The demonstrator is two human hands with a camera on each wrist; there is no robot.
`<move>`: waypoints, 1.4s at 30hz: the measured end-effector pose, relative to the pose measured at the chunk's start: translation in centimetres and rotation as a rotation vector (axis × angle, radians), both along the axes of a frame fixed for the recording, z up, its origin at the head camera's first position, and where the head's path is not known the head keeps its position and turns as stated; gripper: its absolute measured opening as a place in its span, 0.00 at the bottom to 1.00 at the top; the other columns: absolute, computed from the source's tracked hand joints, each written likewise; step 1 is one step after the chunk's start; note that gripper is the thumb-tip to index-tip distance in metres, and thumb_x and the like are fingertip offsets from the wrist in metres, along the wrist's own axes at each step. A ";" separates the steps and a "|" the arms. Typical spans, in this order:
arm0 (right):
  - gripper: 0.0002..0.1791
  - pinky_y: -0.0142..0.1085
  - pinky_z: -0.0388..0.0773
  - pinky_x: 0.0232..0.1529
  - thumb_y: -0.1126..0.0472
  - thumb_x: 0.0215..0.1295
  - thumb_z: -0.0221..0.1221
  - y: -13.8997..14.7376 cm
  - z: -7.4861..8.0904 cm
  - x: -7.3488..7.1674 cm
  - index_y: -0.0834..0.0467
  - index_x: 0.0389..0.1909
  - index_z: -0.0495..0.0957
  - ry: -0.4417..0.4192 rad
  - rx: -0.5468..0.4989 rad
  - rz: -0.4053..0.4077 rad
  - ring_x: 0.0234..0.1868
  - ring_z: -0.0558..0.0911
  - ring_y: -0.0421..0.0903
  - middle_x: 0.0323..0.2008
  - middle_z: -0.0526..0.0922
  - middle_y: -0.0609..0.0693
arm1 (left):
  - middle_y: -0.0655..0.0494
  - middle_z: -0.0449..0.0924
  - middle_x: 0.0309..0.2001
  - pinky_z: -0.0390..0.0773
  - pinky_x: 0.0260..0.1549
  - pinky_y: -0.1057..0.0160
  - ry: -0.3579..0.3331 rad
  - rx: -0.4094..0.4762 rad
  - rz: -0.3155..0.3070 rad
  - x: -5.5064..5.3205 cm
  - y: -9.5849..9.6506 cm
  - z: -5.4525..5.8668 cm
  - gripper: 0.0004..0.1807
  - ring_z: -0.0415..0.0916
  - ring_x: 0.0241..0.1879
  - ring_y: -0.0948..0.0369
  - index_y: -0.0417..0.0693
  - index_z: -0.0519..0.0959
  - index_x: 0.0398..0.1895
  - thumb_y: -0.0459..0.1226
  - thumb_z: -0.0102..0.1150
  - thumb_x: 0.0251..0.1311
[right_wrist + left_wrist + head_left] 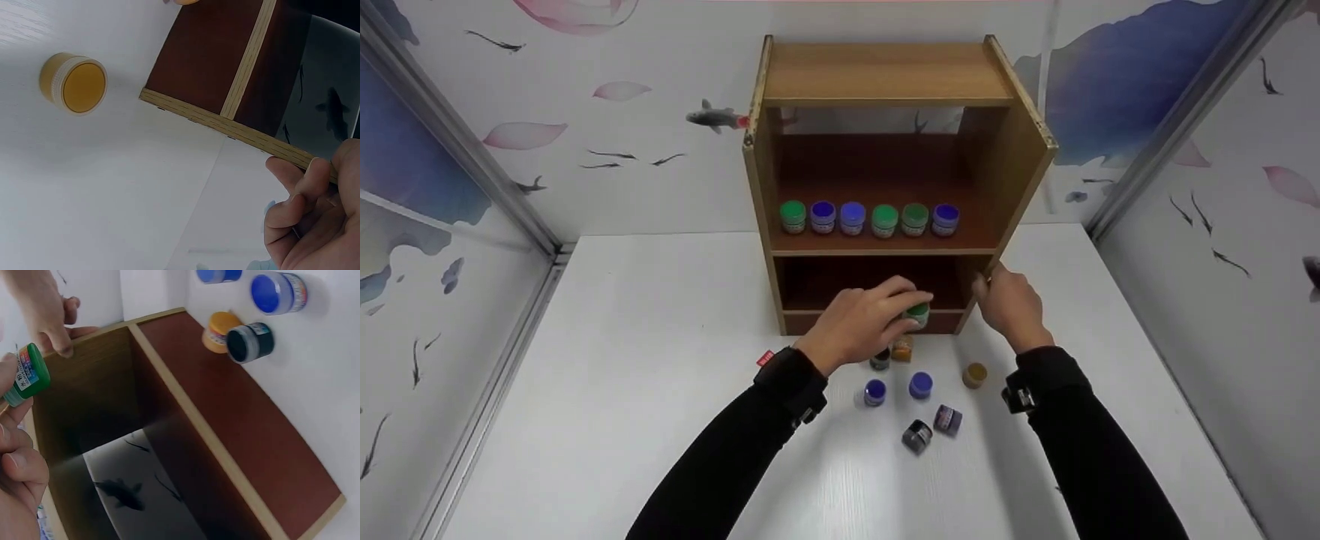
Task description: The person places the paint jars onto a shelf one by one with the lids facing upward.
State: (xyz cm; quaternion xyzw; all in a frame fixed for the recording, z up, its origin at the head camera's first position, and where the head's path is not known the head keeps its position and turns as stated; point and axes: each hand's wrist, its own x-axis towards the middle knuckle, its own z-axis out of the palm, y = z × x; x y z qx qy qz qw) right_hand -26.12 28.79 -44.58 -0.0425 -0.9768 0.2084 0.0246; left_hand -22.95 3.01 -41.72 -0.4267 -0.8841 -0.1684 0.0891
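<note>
My left hand (862, 319) pinches a small paint jar (917, 315) with a green lid, in front of the lower compartment of a wooden shelf unit (885, 71). In the left wrist view the jar (32, 371) is tilted, with its printed label showing. My right hand (1011, 306) grips the front edge of the unit's right side panel, low down. Thumb and fingers lie about that edge in the right wrist view, where part of the hand (323, 219) is cut off. Several paint jars with green and blue lids, such as one green jar (793, 217), stand in a row on the middle shelf.
On the white table (660, 375) before the unit are an orange jar (901, 349), an ochre jar (974, 375), two blue jars, a purple jar (948, 420) and dark jars, one lying tipped (916, 436). Patterned walls (622, 172) enclose the back and sides.
</note>
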 end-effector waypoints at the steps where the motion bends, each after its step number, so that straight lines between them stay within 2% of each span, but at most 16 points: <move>1: 0.25 0.41 0.73 0.24 0.54 0.75 0.42 0.0 0.0 0.0 0.70 0.58 0.72 0.008 0.003 0.000 0.30 0.84 0.55 0.37 0.85 0.65 | 0.62 0.74 0.58 0.73 0.28 0.73 0.011 0.002 -0.007 -0.1 0.3 0.3 0.23 0.71 0.24 0.68 0.62 0.70 0.67 0.50 0.47 0.72; 9: 0.24 0.46 0.76 0.26 0.53 0.75 0.43 0.1 -0.2 0.0 0.69 0.56 0.72 0.029 0.014 0.007 0.32 0.85 0.58 0.36 0.85 0.66 | 0.62 0.74 0.58 0.71 0.27 0.73 0.066 0.014 -0.049 -0.6 2.4 2.4 0.23 0.70 0.23 0.67 0.60 0.70 0.68 0.51 0.47 0.72; 14: 0.25 0.45 0.74 0.26 0.52 0.76 0.42 0.1 -0.2 0.1 0.68 0.56 0.72 0.013 0.019 0.013 0.30 0.83 0.57 0.34 0.84 0.65 | 0.63 0.74 0.59 0.69 0.24 0.70 0.088 0.015 -0.028 -1.2 4.0 3.8 0.23 0.69 0.22 0.67 0.61 0.70 0.68 0.50 0.48 0.72; 17: 0.24 0.45 0.74 0.26 0.52 0.76 0.42 0.2 -0.2 0.0 0.68 0.54 0.73 0.008 0.024 0.017 0.29 0.83 0.56 0.32 0.83 0.65 | 0.62 0.75 0.59 0.72 0.26 0.70 0.086 0.029 -0.013 -1.7 4.8 4.5 0.23 0.71 0.23 0.66 0.61 0.70 0.67 0.49 0.50 0.71; 24: 0.20 0.40 0.70 0.22 0.52 0.75 0.43 0.3 -0.2 -0.1 0.65 0.46 0.74 0.023 0.020 0.017 0.23 0.78 0.51 0.26 0.81 0.59 | 0.61 0.77 0.58 0.80 0.40 0.68 0.075 0.058 0.061 -2.8 6.6 5.6 0.22 0.82 0.39 0.64 0.58 0.72 0.65 0.48 0.52 0.70; 28: 0.19 0.42 0.72 0.24 0.53 0.75 0.43 0.3 -0.2 -0.1 0.65 0.43 0.74 0.011 0.035 0.005 0.24 0.78 0.52 0.27 0.81 0.60 | 0.61 0.78 0.59 0.81 0.42 0.67 0.085 0.048 0.111 -3.5 7.5 5.9 0.21 0.83 0.43 0.63 0.56 0.73 0.63 0.48 0.53 0.70; 32: 0.20 0.42 0.72 0.23 0.53 0.75 0.43 0.1 -0.2 -0.1 0.66 0.46 0.75 0.001 0.035 -0.007 0.24 0.79 0.52 0.28 0.82 0.61 | 0.60 0.80 0.58 0.82 0.41 0.67 0.102 0.042 0.150 -4.2 8.3 6.1 0.20 0.83 0.42 0.62 0.55 0.74 0.61 0.48 0.54 0.69; 36: 0.22 0.40 0.72 0.21 0.52 0.76 0.43 0.0 -0.1 0.0 0.67 0.51 0.74 0.004 0.030 -0.008 0.24 0.80 0.51 0.28 0.83 0.61 | 0.59 0.82 0.55 0.82 0.37 0.66 0.091 0.051 0.195 -4.9 9.0 6.2 0.19 0.84 0.39 0.62 0.54 0.75 0.59 0.47 0.55 0.68; 42: 0.21 0.40 0.71 0.23 0.52 0.75 0.43 0.0 0.0 0.1 0.65 0.47 0.75 0.010 0.019 -0.026 0.24 0.79 0.50 0.28 0.83 0.60 | 0.59 0.83 0.49 0.82 0.35 0.65 0.056 0.007 0.250 -5.9 10.2 6.7 0.18 0.83 0.36 0.62 0.54 0.75 0.57 0.48 0.55 0.68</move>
